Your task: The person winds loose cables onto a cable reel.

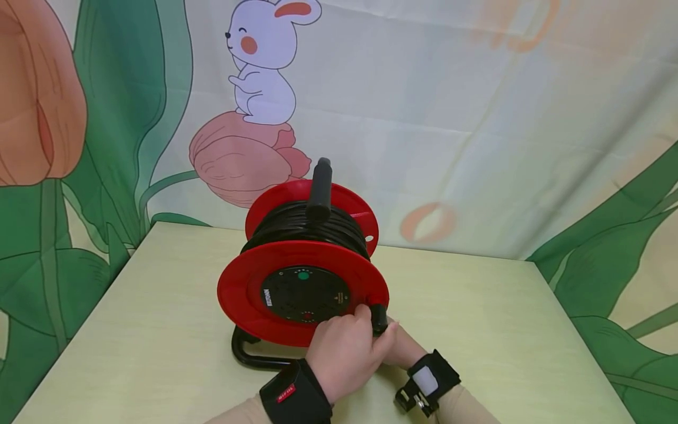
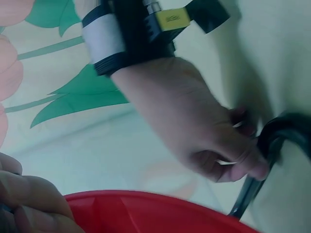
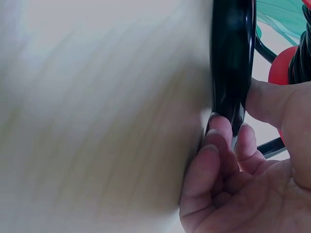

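A red cable reel [image 1: 233,288] wound with black cable [image 1: 302,221] stands on the table, its socket plate facing me. My left hand [image 1: 344,350] curls its fingers round the black winding knob [image 1: 378,318] at the lower right of the front disc. Lower down, my right hand [image 3: 252,160] pinches the black tubular stand [image 3: 232,58] between thumb and fingers. In the head view the left hand hides most of the right. The left wrist view has the right hand [image 2: 194,121] at the bent tube [image 2: 286,128], above the red disc's rim [image 2: 141,204].
The pale wooden table [image 1: 477,330] extends on both sides of the reel. A grey carrying handle [image 1: 320,191] rises above it. Behind hangs a printed cloth [image 1: 424,118] with a rabbit and tulips. Both wrists wear black straps [image 1: 296,391].
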A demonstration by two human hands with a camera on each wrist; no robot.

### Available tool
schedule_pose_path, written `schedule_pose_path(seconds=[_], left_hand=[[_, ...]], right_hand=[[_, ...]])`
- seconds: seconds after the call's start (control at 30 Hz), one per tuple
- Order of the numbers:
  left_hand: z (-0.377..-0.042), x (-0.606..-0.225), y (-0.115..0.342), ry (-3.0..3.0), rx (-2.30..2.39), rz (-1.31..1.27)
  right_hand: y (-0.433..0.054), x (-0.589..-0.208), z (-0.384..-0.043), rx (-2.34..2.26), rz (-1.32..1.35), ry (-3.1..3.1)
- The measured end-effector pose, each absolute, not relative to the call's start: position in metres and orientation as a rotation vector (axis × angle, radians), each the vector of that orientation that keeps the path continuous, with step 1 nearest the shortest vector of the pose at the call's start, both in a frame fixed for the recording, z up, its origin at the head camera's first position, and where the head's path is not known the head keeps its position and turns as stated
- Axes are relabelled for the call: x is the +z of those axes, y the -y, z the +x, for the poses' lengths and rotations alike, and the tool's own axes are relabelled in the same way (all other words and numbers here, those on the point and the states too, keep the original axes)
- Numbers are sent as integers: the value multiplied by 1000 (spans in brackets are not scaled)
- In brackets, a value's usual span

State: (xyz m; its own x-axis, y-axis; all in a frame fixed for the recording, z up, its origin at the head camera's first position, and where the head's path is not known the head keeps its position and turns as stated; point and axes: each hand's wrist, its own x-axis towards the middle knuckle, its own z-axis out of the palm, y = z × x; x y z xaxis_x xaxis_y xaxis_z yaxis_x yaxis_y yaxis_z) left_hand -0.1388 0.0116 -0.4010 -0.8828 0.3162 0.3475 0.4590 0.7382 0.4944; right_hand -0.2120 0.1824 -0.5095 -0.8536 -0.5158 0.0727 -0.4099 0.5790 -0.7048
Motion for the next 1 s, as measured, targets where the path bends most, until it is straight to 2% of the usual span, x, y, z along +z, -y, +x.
schedule_pose_path(seconds=[0.3, 0.77, 1.0], left_hand=[[-140, -426, -9, 2803, -918, -647], [-140, -457, 3, 2940, -881, -593], [-139, -468, 12, 2935, -862, -574]], right_hand=[[-180, -506, -212, -1183, -790, -2642], [-174, -512, -218, -1113, -519, -2680], [-173, -513, -219, -1160, -562, -2678]])
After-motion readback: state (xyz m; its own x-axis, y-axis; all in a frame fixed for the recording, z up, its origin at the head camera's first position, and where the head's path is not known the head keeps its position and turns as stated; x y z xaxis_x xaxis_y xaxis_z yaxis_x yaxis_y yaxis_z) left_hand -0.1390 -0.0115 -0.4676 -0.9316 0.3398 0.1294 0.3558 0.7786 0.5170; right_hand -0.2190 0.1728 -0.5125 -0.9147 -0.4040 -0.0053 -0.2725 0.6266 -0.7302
